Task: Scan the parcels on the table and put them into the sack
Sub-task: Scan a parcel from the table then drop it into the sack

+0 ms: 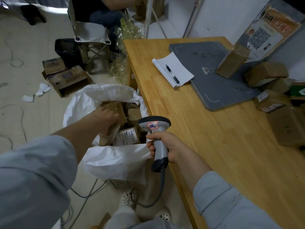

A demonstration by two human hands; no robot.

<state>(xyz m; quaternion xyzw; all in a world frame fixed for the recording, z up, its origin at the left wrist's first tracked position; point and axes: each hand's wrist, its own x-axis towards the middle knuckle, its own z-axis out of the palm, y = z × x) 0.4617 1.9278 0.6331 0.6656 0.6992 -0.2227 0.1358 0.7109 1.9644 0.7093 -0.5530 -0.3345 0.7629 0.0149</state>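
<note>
Left hand (105, 118) clasped a taped brown cardboard parcel (115, 107) inside woven white sack (115, 160); right hand (170, 146) gripped smooth grey pistol-shaped scanner (155, 123).

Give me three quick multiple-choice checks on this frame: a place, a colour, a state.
1. The sack stands: A on the table; B on the floor beside it; C under it.
2. The sack is: A white; B blue; C black.
3. The right hand: A open; B grips the scanner; C curled, empty.
Key: 1 B, its mouth opens by the table's edge; 2 A, white fabric; 3 B, fingers curl round it.
</note>
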